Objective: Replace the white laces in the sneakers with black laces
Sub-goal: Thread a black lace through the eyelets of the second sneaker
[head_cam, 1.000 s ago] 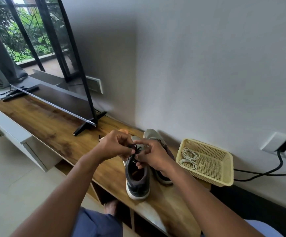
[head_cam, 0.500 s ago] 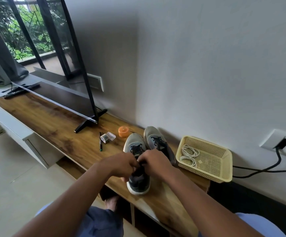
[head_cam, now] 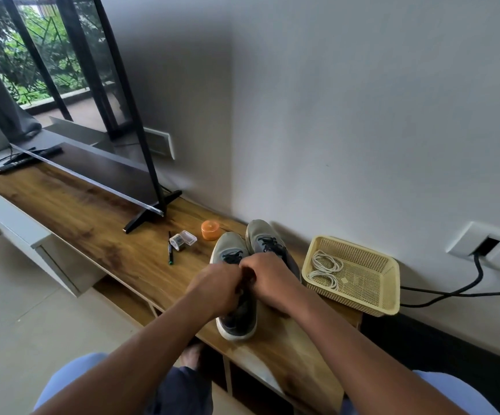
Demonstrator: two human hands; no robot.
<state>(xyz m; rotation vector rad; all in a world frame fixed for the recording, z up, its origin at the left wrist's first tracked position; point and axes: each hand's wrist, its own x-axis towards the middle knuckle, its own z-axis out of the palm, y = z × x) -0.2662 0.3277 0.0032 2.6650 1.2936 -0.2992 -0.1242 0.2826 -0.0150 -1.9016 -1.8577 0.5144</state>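
- Head view, hands: the left hand (head_cam: 217, 287) and right hand (head_cam: 268, 278) meet knuckle to knuckle over the middle of the near sneaker (head_cam: 235, 298). Both have curled fingers, apparently pinching the black lace (head_cam: 233, 256); the pinch itself is hidden behind the knuckles.
- Head view, task items: the black lace shows just beyond the hands, already threaded through the front eyelets. The far sneaker (head_cam: 268, 244) stands touching the near one, beyond the right hand, and carries a black lace as well.
- Head view, removed items: the white laces (head_cam: 325, 269) lie coiled in the basket (head_cam: 371, 301), to the right of the right hand.
- Head view, other items: a pen (head_cam: 170, 248), a small clear box (head_cam: 184, 240) and an orange cap (head_cam: 210, 230) lie beyond the left hand, on the wooden shelf (head_cam: 93, 223).
- Handling, judged: the lace is light, limp and offers no stiffness; grip it close to the eyelets or at the hard tips. The sneaker is light and may slide, so keep tension equal on both sides.
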